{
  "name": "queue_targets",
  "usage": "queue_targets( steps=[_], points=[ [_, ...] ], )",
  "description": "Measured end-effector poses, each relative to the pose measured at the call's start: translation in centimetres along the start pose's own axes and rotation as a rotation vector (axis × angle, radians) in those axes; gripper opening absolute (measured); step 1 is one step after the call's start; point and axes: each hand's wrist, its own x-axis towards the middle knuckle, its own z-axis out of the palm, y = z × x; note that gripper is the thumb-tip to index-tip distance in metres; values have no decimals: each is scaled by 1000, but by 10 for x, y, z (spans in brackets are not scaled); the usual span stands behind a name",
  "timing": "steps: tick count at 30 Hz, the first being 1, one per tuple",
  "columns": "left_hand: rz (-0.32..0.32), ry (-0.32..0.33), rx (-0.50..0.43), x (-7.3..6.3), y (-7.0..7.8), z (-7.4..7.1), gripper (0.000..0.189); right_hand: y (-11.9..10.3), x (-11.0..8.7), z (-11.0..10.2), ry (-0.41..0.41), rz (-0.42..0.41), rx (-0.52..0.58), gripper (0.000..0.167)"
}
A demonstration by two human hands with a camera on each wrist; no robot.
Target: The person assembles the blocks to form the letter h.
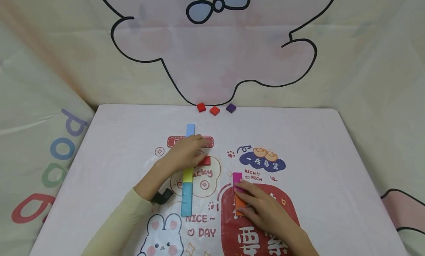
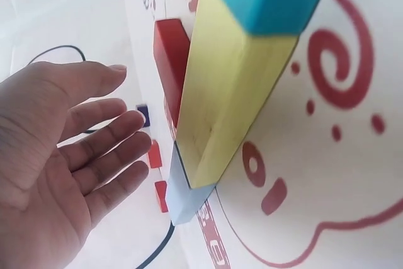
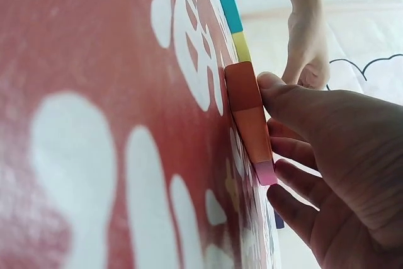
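Observation:
A row of light blue [image 1: 190, 130], yellow [image 1: 187, 175] and teal [image 1: 186, 199] blocks lies end to end on the table. A red block [image 1: 205, 161] lies on the row's right side at the yellow block. My left hand [image 1: 186, 152] hovers over the row's far part and hides some of it. In the left wrist view, its loosely bent fingers [image 2: 116, 146] hold nothing. My right hand [image 1: 265, 208] rests its fingertips and thumb on a magenta block [image 1: 237, 177] and an orange block [image 1: 239, 203], which lie end to end.
Two red blocks [image 1: 201, 107] [image 1: 214, 110] and a dark purple block [image 1: 231, 108] sit at the table's far edge, before the curtain [image 1: 259, 56]. The white tablecloth [image 1: 325, 167] bears printed pictures and lettering. A dark wrist strap [image 1: 162, 197] is on the left wrist.

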Motion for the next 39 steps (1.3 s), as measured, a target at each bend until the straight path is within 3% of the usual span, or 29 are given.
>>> queue_targets(
  steps=[8, 20, 32, 39],
  points=[
    [-7, 51, 8, 13, -11, -7, 48, -1, 0, 0, -10, 5, -9, 64],
    [-52, 166, 18, 47, -31, -20, 48, -2, 4, 0, -3, -4, -23, 64],
    [-87, 177, 29, 79, -43, -22, 53, -1, -2, -3, 27, -22, -84, 67],
    [-158, 191, -65, 95, -44, -25, 57, -1, 0, -2, -2, -6, -77, 66]
  ],
)
